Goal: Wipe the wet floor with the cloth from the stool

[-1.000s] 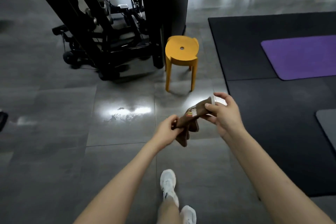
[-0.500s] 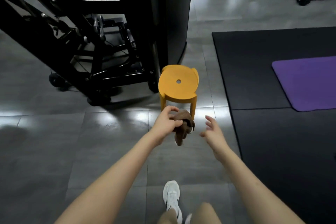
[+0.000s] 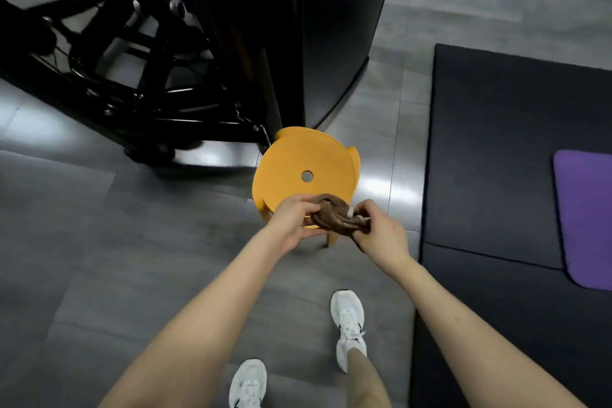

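Note:
A brown cloth (image 3: 334, 219), bunched and twisted, hangs between both my hands over the near rim of the round yellow stool (image 3: 298, 172). My left hand (image 3: 293, 222) grips its left end with curled fingers. My right hand (image 3: 381, 232) pinches its right end, where a bit of white shows. The stool's seat has a small hole in the middle and nothing lies on it. The grey tiled floor (image 3: 132, 242) shows bright glare patches; I cannot tell which of them are wet.
A black exercise machine (image 3: 139, 69) and a black column (image 3: 314, 26) stand right behind the stool. A dark floor mat (image 3: 496, 159) with a purple yoga mat (image 3: 586, 215) covers the right side. My white shoes (image 3: 347, 325) stand on the tiles below.
I have stepped much closer to the stool. My right hand, which had let go half a second ago, holds the cloth again, and both hands now hold it over the stool's edge.

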Action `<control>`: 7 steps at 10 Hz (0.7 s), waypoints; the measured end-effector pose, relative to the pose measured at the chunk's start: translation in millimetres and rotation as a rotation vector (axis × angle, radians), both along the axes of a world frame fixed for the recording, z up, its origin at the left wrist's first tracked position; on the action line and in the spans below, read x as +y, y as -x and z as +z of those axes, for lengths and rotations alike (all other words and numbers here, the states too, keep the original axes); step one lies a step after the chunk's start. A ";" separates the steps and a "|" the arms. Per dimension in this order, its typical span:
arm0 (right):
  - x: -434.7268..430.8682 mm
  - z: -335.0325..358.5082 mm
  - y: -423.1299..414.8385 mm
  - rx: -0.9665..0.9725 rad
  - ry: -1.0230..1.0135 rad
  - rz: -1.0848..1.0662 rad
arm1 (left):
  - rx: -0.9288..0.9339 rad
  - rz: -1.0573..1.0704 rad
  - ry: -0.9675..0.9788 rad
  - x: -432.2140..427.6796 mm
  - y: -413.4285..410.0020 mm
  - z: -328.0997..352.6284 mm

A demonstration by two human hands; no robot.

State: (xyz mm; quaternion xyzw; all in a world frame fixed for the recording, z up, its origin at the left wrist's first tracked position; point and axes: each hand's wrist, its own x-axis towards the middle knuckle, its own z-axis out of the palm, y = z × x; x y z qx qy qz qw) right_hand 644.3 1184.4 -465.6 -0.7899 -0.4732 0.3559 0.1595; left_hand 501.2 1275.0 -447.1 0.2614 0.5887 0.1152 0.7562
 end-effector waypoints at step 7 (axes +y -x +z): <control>90.8 -130.0 8.2 -0.529 -0.237 0.540 | 0.568 -0.188 -0.449 47.2 23.1 -123.6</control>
